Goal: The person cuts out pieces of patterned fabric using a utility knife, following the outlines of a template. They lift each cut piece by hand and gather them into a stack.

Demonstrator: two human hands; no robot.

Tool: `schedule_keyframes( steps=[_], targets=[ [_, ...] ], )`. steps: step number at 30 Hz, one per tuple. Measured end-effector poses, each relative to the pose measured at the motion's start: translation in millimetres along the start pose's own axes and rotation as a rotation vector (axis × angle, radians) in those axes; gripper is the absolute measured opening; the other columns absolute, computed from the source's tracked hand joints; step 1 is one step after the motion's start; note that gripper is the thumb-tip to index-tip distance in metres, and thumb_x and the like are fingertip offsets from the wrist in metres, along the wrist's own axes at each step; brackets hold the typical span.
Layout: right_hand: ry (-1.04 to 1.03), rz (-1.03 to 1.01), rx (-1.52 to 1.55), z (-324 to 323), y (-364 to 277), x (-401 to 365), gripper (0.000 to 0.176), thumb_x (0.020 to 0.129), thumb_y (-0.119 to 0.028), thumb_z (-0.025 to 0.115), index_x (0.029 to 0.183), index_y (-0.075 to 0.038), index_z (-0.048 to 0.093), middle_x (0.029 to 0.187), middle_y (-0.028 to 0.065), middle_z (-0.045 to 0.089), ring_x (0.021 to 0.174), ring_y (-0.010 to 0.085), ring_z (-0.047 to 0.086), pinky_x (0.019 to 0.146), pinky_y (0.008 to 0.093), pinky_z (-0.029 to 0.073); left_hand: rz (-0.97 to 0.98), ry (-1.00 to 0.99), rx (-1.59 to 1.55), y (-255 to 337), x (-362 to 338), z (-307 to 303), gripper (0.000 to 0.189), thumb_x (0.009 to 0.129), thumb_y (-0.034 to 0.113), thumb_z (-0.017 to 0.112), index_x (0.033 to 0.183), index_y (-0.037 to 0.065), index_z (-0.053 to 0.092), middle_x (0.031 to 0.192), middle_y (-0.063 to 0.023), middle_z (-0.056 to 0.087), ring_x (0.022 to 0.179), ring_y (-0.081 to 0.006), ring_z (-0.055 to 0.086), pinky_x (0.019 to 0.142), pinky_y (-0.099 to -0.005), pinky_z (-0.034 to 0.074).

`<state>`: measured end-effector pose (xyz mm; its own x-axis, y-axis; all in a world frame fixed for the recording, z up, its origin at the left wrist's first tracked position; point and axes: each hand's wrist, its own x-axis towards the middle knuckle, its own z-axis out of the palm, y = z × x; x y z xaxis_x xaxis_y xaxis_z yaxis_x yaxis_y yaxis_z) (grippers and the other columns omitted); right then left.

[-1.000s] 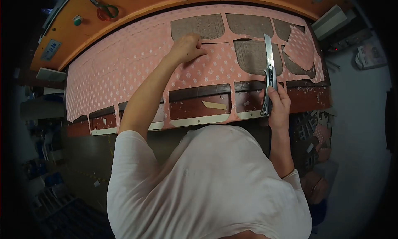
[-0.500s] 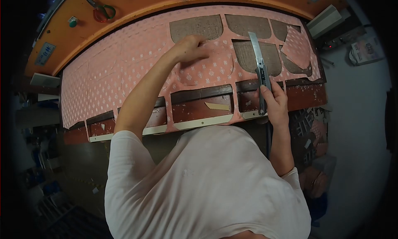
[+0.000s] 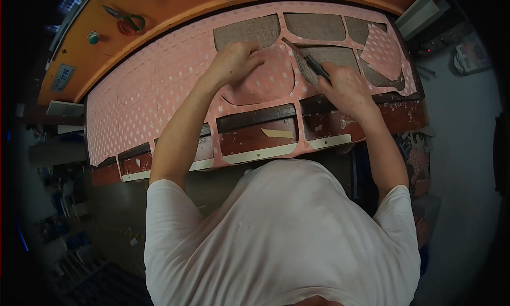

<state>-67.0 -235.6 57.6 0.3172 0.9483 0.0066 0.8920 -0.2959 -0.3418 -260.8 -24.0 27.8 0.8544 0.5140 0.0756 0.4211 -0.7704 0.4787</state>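
Note:
A pink piece of fabric with white flower prints has a curved cut outline, and its left side looks slightly raised. My left hand is closed at its upper left corner, thumb and fingers gripping the edge; the fingertips are partly hidden. Wrapped in my right hand is a utility knife with a long blade. Its blade points up and left, the tip near the upper right corner of the fabric piece. Around them spreads the larger patterned pink sheet, with several shaped openings cut through it.
Beyond the sheet, scissors and a small green-topped item lie on an orange surface. A loose patterned piece rests at the right. A yellowish strip lies within a front opening, above the pale table edge.
My right hand has moved up and forward, bringing the knife from upright near the front to tilted left beside the fabric piece. My left hand stays at its corner.

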Motion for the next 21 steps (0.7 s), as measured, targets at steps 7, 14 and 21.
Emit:
schedule_keyframes(
  steps=[7,14,21],
  targets=[
    [-0.100,-0.006,-0.040,1.8,-0.7,8.5,0.026,0.090,-0.021,0.056,0.098,0.003,0.062,0.090,0.0303,0.065,0.092,0.0480,0.062,0.083,0.0554,0.049,-0.001,0.043,-0.031,4.2,-5.1,0.8,0.025,0.088,0.026,0.070,0.086,0.002,0.064,0.079,-0.0215,0.067,0.078,-0.0432,0.063,0.069,-0.0491,0.049],
    [-0.069,-0.066,0.040,13.1,-3.3,4.3,0.028,0.090,-0.022,0.057,0.091,0.007,0.060,0.086,0.0321,0.064,0.090,0.0487,0.062,0.082,0.0554,0.048,0.027,0.062,-0.025,11.6,-14.6,-5.2,0.022,0.088,0.025,0.069,0.092,0.003,0.068,0.080,-0.0197,0.069,0.078,-0.0412,0.066,0.069,-0.0480,0.051],
    [-0.047,-0.006,0.021,8.0,-23.6,-2.7,0.030,0.092,-0.025,0.059,0.089,0.005,0.061,0.084,0.0307,0.064,0.088,0.0493,0.062,0.080,0.0556,0.048,0.082,0.052,0.031,8.7,-14.4,-6.9,0.023,0.089,0.026,0.068,0.096,0.005,0.069,0.081,-0.0188,0.070,0.080,-0.0402,0.067,0.072,-0.0486,0.052]
  ],
)
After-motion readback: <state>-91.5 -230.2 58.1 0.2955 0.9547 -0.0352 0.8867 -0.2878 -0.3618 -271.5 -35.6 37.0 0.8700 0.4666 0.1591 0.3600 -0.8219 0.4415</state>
